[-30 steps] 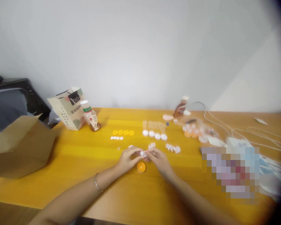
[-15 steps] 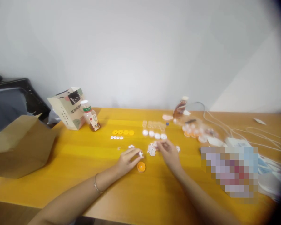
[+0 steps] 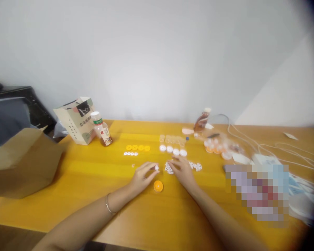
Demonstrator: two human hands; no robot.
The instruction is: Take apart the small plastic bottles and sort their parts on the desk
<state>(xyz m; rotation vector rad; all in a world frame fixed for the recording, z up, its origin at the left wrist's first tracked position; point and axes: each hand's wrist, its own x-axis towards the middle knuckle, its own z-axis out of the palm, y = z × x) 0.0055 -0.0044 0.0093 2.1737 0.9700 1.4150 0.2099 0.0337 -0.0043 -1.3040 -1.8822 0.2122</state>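
My left hand [image 3: 141,177] pinches a small white plastic wheel-like piece [image 3: 157,167] between thumb and fingertips. Just below those fingertips, a round orange piece [image 3: 158,186] lies on the table. My right hand [image 3: 183,172] reaches over a pile of small white openwork pieces [image 3: 169,168], its fingers apart and at the pile's right edge. More white openwork pieces [image 3: 196,166] lie to the right of that hand. Beyond it stands a row of round white discs [image 3: 169,149], with a row of clear pieces [image 3: 172,139] behind them.
Yellow rings [image 3: 138,147] and small white discs [image 3: 131,153] form rows at centre left. A labelled bottle [image 3: 102,130] and paper bag [image 3: 77,122] stand left, near a cardboard box [image 3: 26,162]. Rightward are another bottle [image 3: 202,121], cables [image 3: 243,134] and orange-and-white parts [image 3: 216,146].
My right hand has shifted slightly left, its fingers spreading by the pile, and more white pieces show to its right. My left hand has risen slightly with its piece.
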